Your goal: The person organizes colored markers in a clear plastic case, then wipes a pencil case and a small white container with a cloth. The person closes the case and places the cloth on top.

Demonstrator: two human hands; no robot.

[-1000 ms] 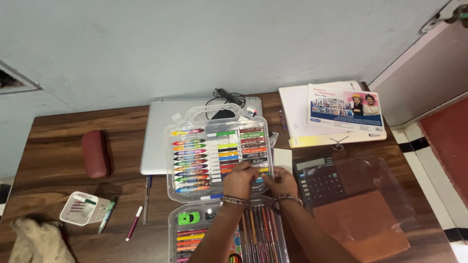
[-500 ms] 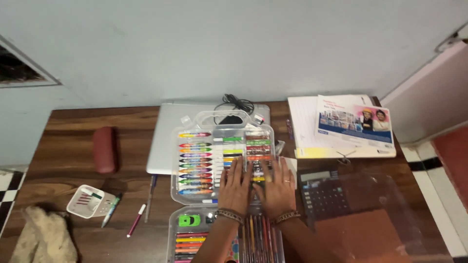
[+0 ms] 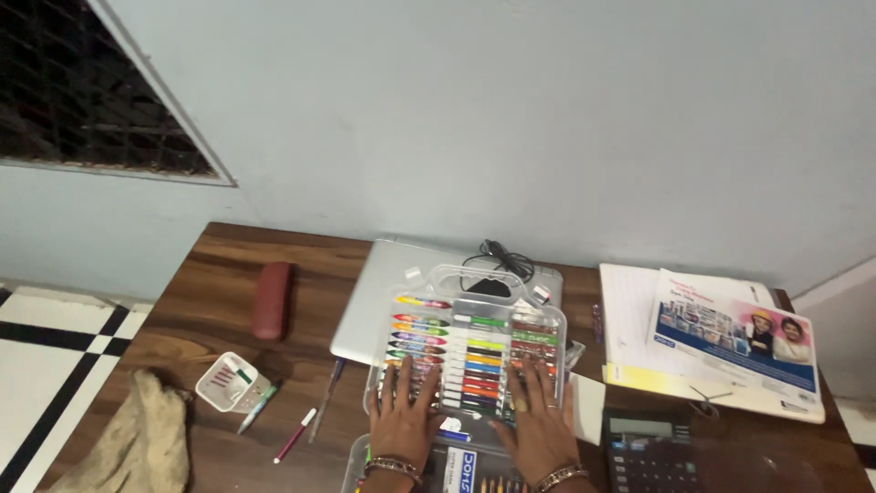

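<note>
Over the clear plastic case of coloured markers (image 3: 465, 356), I see my left hand (image 3: 401, 422) and right hand (image 3: 538, 427) now pressed flat, fingers spread, where a second ago they pinched one marker.

My clear plastic art-set case (image 3: 465, 351) lies open on the wooden desk, rows of many-coloured crayons and markers inside, resting partly on a closed silver laptop (image 3: 388, 297). A small white-and-blue box (image 3: 461, 467) sits at its near edge. To the right, a booklet (image 3: 735, 330) with a blue, pink and white printed cover tops white papers; below it, a dark calculator's grey screen (image 3: 641, 426)
</note>
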